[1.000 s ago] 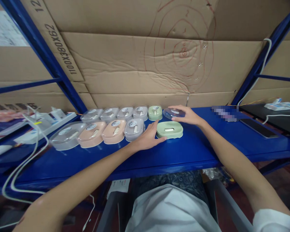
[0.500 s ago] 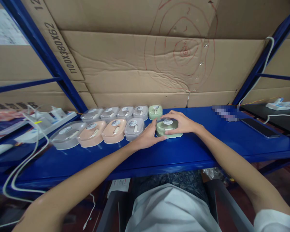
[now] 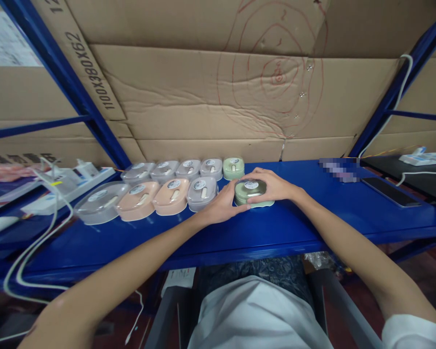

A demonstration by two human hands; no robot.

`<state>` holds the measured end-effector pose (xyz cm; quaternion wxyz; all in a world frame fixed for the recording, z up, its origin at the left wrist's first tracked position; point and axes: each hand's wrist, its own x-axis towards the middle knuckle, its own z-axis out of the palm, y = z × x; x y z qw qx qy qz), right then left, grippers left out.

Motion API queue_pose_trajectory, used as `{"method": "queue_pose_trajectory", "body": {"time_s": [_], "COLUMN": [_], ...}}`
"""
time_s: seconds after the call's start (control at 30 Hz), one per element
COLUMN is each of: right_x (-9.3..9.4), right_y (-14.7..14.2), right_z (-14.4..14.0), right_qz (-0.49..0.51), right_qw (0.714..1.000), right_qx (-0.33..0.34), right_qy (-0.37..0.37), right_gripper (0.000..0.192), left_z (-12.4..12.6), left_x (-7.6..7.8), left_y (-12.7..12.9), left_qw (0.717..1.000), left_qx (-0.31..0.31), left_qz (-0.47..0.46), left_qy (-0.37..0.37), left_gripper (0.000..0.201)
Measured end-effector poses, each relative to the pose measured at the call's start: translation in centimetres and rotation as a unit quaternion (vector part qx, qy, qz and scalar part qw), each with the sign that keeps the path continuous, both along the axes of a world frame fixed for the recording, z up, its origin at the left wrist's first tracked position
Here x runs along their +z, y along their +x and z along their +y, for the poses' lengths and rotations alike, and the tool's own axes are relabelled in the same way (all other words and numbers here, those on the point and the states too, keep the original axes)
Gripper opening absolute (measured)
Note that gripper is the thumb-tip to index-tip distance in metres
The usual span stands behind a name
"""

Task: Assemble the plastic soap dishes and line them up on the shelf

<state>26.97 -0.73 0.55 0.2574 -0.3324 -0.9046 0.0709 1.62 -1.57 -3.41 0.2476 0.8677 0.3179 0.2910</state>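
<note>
A: How far has the person got?

B: Judging by the rows, most of it looks done. At centre-left of the frame, nine boxes stand in two rows, each under a clear cover with a round label: five in the back row, ending in a green box (image 3: 233,171), and four in the front row, two of them peach boxes (image 3: 172,198).

A: And the one in hand?

B: That is the pale green container (image 3: 242,199), just right of the frame's middle. It sits on the blue table (image 3: 294,220), to the right of the front row. A clear lid (image 3: 257,188) with its own label lies over its top.

A: What are the fingers doing?

B: The left hand (image 3: 221,207) is cupped round the container's left end, thumb parted from the fingers and set along the near side. The right hand (image 3: 279,186) spans the lid from above, thumb at the front and fingers at the back, spread about as wide as the lid.

A: So is it closed?

B: The covering seems done; whether the rim is fully seated cannot be told, as the hands hide much of it. That seating, and a place in the rows, look like what is left.
</note>
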Motion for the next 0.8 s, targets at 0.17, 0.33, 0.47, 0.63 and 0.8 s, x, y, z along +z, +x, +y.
{"method": "queue_pose_trajectory", "body": {"time_s": [0.17, 0.33, 0.47, 0.63, 0.8], "right_x": [0.0, -0.3, -0.6, -1.2, -1.3], "right_y": [0.0, 0.1, 0.0, -0.2, -0.1], "right_z": [-0.1, 0.0, -0.2, -0.5, -0.3], "right_qz": [-0.009, -0.027, -0.046, -0.057, -0.065], "right_qw": [1.000, 1.000, 0.999, 0.997, 0.997], "right_qx": [-0.004, -0.007, -0.021, -0.045, -0.046], "right_qy": [-0.005, -0.002, 0.003, 0.018, 0.009], "right_gripper": [0.074, 0.077, 0.079, 0.080, 0.076], "left_z": [0.3, 0.5, 0.7, 1.0, 1.0], "left_x": [-0.3, -0.5, -0.8, -1.2, -1.1], "left_y": [0.0, 0.1, 0.1, 0.1, 0.2], "left_qw": [1.000, 1.000, 0.999, 1.000, 1.000], "left_qx": [0.002, 0.007, 0.009, 0.001, -0.003], "left_qz": [0.014, 0.030, 0.033, 0.026, 0.021], "left_qy": [0.009, 0.004, 0.004, 0.012, 0.020], "left_gripper": [0.086, 0.089, 0.091, 0.086, 0.083]}}
